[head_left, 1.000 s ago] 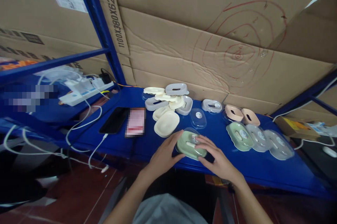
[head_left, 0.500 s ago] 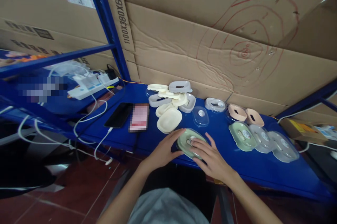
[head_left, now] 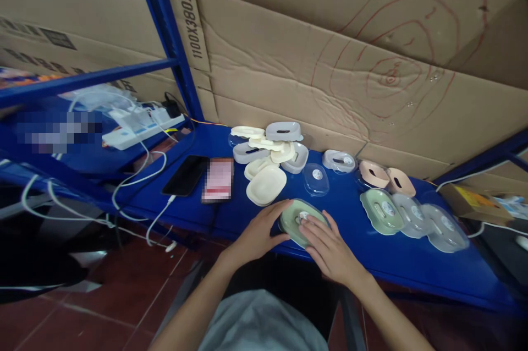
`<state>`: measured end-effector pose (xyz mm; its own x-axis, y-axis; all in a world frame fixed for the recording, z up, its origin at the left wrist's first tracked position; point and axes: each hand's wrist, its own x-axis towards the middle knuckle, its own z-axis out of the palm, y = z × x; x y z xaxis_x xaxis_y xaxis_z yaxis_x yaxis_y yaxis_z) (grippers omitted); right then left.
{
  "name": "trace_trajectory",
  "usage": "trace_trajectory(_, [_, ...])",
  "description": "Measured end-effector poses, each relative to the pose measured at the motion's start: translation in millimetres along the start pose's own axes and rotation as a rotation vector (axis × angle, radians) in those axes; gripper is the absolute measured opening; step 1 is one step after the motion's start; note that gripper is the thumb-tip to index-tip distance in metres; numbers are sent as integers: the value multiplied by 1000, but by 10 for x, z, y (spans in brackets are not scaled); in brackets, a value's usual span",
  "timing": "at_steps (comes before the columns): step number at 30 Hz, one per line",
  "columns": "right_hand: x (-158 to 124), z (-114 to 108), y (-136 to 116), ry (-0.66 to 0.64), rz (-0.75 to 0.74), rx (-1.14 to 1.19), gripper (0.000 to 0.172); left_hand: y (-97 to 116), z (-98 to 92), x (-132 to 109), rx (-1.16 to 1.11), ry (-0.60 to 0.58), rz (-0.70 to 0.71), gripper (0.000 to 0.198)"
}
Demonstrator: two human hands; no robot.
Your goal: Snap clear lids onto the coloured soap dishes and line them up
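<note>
A green soap dish (head_left: 293,213) with a clear lid and a round sticker lies at the table's front edge. My left hand (head_left: 258,232) is closed round its left end, fingers at the far rim and thumb at the near side. Over its right end lies my right hand (head_left: 330,243), fingertips on the lid by the sticker and thumb at the near edge. Beyond the dish are a cream tray (head_left: 267,185) and a loose clear lid (head_left: 315,180). The underside of the held dish is hidden.
Cream and grey soap dish parts (head_left: 284,131) are piled at the back. To the right are a lidded grey dish (head_left: 339,161), peach pieces (head_left: 401,181), another green dish (head_left: 381,212) and clear lids (head_left: 445,229). A black phone (head_left: 185,176) with a white cable lies left.
The right hand's fingers have drawn closer together on the lid of the green soap dish. The left hand keeps its hold. The camera view has shifted slightly.
</note>
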<state>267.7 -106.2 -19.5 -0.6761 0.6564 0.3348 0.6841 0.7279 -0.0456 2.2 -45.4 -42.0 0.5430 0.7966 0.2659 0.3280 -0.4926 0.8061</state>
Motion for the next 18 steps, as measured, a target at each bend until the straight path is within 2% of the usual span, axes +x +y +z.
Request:
trace_trajectory(3, [-17, 7, 0, -8, 31, 25, 67, 7, -7, 5, -1, 3, -1, 82])
trace_trajectory(14, [28, -91, -26, -72, 51, 79, 61, -7, -11, -12, 45, 19, 44, 81])
trace_trajectory(18, [14, -16, -3, 8, 132, 88, 63, 14, -11, 1, 99, 5, 62, 80])
